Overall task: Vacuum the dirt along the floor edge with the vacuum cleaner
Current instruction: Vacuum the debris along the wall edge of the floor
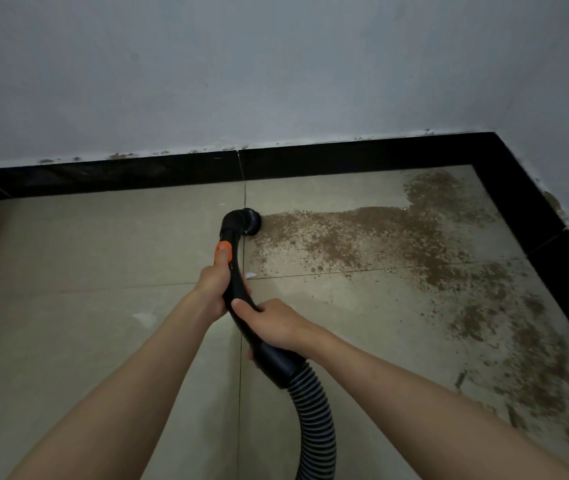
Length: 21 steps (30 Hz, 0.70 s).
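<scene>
both hands (214, 285) (273, 324) grip the vacuum handle (241, 299), nozzle (249, 221) ahead touching the dirt (373, 233) edge.

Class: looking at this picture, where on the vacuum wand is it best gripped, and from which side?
Grip the vacuum wand on its curved black handle, from above, as the left hand and right hand do. It probably steers the nozzle best.
</scene>
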Tool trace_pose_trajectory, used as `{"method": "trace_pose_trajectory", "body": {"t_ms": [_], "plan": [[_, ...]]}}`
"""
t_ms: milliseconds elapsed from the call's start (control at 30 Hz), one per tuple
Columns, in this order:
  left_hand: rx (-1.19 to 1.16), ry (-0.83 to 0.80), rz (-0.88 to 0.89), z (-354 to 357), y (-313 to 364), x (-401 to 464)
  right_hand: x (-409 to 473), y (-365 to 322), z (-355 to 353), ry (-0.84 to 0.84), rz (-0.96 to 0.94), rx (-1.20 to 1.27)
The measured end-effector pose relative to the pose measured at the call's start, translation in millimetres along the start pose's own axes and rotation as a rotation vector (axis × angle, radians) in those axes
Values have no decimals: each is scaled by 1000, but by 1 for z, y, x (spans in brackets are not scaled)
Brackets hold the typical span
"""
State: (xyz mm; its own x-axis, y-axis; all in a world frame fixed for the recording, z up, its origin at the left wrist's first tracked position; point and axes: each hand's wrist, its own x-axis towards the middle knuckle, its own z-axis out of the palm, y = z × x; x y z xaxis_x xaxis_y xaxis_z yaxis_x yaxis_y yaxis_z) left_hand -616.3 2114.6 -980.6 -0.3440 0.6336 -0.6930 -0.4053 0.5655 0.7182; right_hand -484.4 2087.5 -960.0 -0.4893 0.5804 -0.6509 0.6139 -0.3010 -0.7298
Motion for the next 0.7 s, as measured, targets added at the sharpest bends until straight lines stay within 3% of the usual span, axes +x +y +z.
{"method": "trace_pose_trajectory", "body": {"t_ms": [700], "plan": [[140, 13, 71, 50, -3, -1, -1, 22, -30, 51, -1, 82]]}}
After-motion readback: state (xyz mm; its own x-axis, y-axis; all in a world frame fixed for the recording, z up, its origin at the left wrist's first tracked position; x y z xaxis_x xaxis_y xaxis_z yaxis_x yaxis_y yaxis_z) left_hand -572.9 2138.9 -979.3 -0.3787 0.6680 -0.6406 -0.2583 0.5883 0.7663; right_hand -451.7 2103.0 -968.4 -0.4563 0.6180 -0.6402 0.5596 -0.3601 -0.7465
